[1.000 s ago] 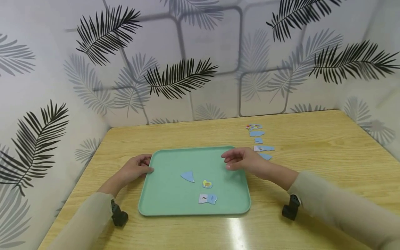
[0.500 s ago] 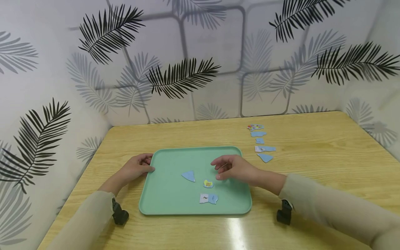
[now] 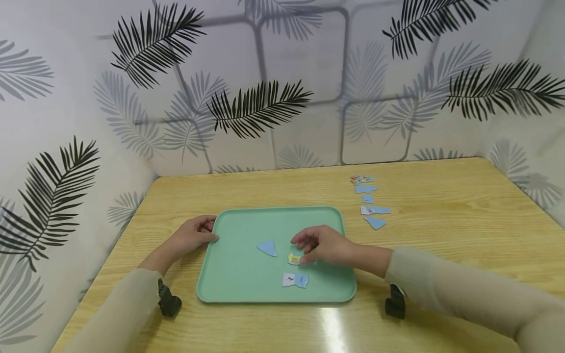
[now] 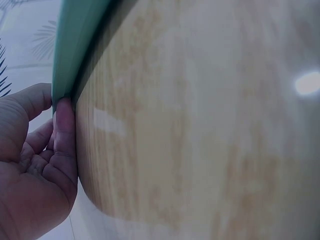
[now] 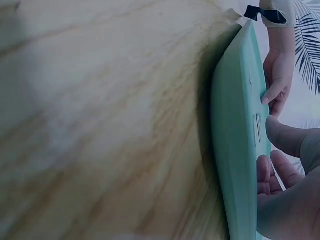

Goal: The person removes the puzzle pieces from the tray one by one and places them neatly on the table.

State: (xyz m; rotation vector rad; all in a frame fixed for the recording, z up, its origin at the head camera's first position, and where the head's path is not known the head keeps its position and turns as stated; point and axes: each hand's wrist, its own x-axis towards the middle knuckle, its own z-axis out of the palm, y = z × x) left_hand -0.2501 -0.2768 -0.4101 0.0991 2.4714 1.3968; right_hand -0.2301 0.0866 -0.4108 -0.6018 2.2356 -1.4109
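Observation:
A green tray (image 3: 238, 279) lies on the wooden table with three puzzle pieces on it. My left hand (image 3: 192, 236) grips its left rim, thumb on the edge; in the left wrist view the fingers (image 4: 64, 117) sit against the rim's side and underside. Over the tray's right half is my right hand (image 3: 325, 245), fingers loosely bent, thumb tip at the right end of a small yellow-printed piece (image 3: 293, 259), partly covering it. Whether they touch I cannot tell. A pale blue triangular piece (image 3: 267, 248) lies to the left, and a white-and-blue piece (image 3: 295, 280) nearer the front.
Beyond the tray's right back corner, several more pieces form a column on the table (image 3: 441, 211): a multicoloured one (image 3: 363, 180) farthest back, a blue triangular one (image 3: 375, 222) nearest. A leaf-patterned wall covering (image 3: 300, 127) stands behind the table and along its left side.
My right hand has moved left and toward me, from the tray's right rim to the yellow-printed piece. The nearest blue piece in the column is now uncovered. My left hand stays on the rim.

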